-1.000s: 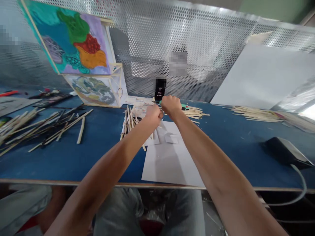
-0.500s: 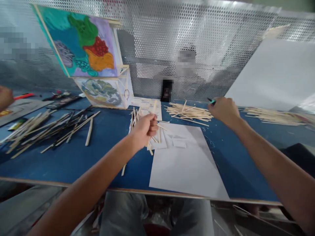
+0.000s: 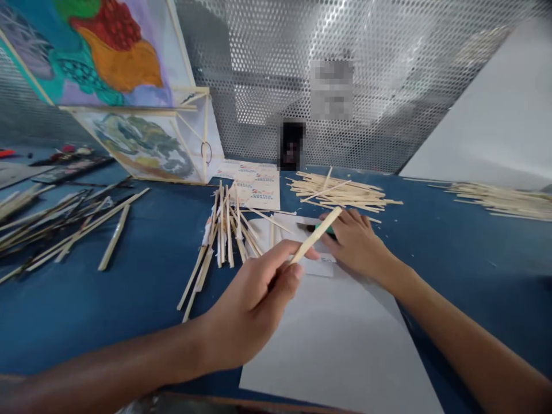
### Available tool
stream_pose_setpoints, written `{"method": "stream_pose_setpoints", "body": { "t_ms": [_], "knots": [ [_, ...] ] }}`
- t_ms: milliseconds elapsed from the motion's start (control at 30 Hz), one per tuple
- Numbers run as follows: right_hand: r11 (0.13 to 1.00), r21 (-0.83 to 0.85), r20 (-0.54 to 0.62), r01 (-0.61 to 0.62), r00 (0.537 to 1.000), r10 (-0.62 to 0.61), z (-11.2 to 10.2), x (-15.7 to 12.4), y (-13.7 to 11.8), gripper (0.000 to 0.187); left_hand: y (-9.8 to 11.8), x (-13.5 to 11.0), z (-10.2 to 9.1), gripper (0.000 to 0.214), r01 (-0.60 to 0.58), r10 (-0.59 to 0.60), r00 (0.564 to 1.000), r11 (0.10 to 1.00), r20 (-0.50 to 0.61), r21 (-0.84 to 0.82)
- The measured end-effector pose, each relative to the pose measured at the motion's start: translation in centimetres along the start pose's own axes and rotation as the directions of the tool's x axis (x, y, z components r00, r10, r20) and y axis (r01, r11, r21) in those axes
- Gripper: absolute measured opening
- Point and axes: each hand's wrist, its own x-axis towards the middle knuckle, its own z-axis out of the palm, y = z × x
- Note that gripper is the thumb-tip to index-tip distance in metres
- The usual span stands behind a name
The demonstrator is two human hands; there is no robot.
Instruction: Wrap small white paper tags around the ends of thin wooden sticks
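Observation:
My left hand [image 3: 252, 299] is closed around a pale wooden stick [image 3: 318, 234], which slants up and to the right from between thumb and fingers. Low over the white paper [image 3: 345, 339], my right hand [image 3: 356, 241] lies palm down, its fingers over a green-handled craft knife [image 3: 324, 229]. The knife's dark tip points left, behind the stick; most of the handle is hidden under the fingers. To the left of the paper lies a loose bunch of sticks [image 3: 224, 227], some with white paper scraps on them.
A pile of thin sticks [image 3: 345, 192] lies behind my right hand, another pile [image 3: 509, 201] at far right. Dark and pale sticks [image 3: 64, 230] spread across the left. Painted canvases [image 3: 142, 146] and a white board [image 3: 495, 109] lean against the perforated metal screen [image 3: 259, 75].
My right hand has come left and nearer with the knife, down to the paper. My left hand has moved nearer, and a stick now shows in it. The view has shifted closer to the table.

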Motion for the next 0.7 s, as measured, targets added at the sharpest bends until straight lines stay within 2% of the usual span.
{"method": "stream_pose_setpoints", "body": {
  "t_ms": [67,100,167,233,300,367,500,633,700],
  "knots": [
    [0.990,0.116,-0.162,0.082,0.985,-0.063,-0.9,-0.4,-0.3,0.036,0.1,0.0,-0.2,0.029,-0.041,0.045,0.999,0.986,-0.021,0.159],
    [0.968,0.203,-0.252,0.150,0.963,-0.097,-1.5,-0.6,-0.7,0.031,0.2,0.1,-0.3,0.028,-0.062,0.069,0.997,0.974,-0.023,0.218],
    [0.874,0.378,-0.386,0.304,0.910,-0.150,-3.0,-1.4,-1.9,0.023,0.3,0.3,-0.4,0.027,-0.098,0.106,0.994,0.946,-0.008,0.309],
    [0.763,0.510,-0.437,0.398,0.884,-0.169,-4.3,-2.3,-3.1,0.019,0.3,0.4,-0.5,0.026,-0.123,0.131,0.991,0.923,0.003,0.365],
    [0.665,0.621,-0.420,0.414,0.893,-0.163,-5.2,-3.2,-4.3,0.020,0.3,0.4,-0.6,0.029,-0.134,0.147,0.989,0.907,-0.003,0.398],
    [0.601,0.708,-0.370,0.370,0.920,-0.130,-5.6,-3.8,-5.0,0.019,0.2,0.4,-0.6,0.032,-0.113,0.137,0.990,0.910,-0.031,0.398],
    [0.582,0.767,-0.305,0.269,0.952,-0.039,-5.4,-4.2,-5.5,0.010,0.2,0.3,-0.6,0.031,-0.050,0.074,0.995,0.952,-0.071,0.302],
    [0.572,0.789,-0.289,0.224,0.957,0.024,-5.5,-4.5,-5.6,0.006,0.3,0.2,-0.4,0.027,-0.076,0.092,0.994,0.970,-0.061,0.233],
    [0.581,0.785,-0.299,0.217,0.953,0.048,-5.7,-4.4,-5.4,0.008,0.2,0.1,-0.2,0.021,-0.048,0.059,0.997,0.969,-0.040,0.244]
  ]
}}
